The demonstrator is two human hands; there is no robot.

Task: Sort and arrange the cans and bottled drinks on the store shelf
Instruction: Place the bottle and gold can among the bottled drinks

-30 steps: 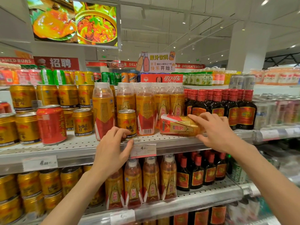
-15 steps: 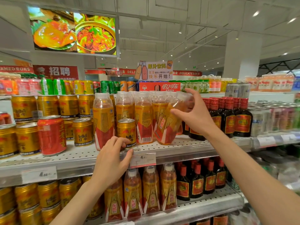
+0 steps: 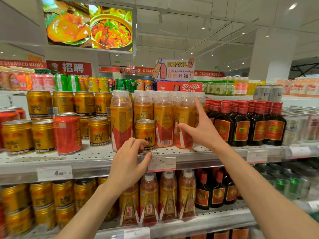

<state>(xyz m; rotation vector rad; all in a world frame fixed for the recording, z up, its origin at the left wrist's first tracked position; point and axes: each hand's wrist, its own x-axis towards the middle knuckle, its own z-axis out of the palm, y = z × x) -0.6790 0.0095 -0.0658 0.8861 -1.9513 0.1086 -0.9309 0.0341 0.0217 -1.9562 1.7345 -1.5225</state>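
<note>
At the centre of the frame a white perforated metal shelf carries rows of drinks, with clear plastic price-tag holders clipped along its front lip. The left hand rests at the shelf's front edge, fingers curled loosely around the base of a short gold can, a ribbed aluminium cylinder standing upright in front of the bottle row; the thumb lies along the shelf lip below it. The right hand is spread open, index finger raised and thumb stretched left, its palm close against the rightmost tall bottle; whether it presses the bottle or only hovers at it I cannot tell, and it grips nothing. These tall bottles are clear plastic with pale caps, amber liquid and glossy gold-and-red sleeve labels, all upright in a tight row. Just right of them stand dark glass bottles with ribbed red caps and red-gold labels. To the left are stacked gold cans and one smooth red can standing among them. On the lower shelf, in the bottom half of the frame, the same gold cans, amber bottles and dark bottles repeat.
</note>
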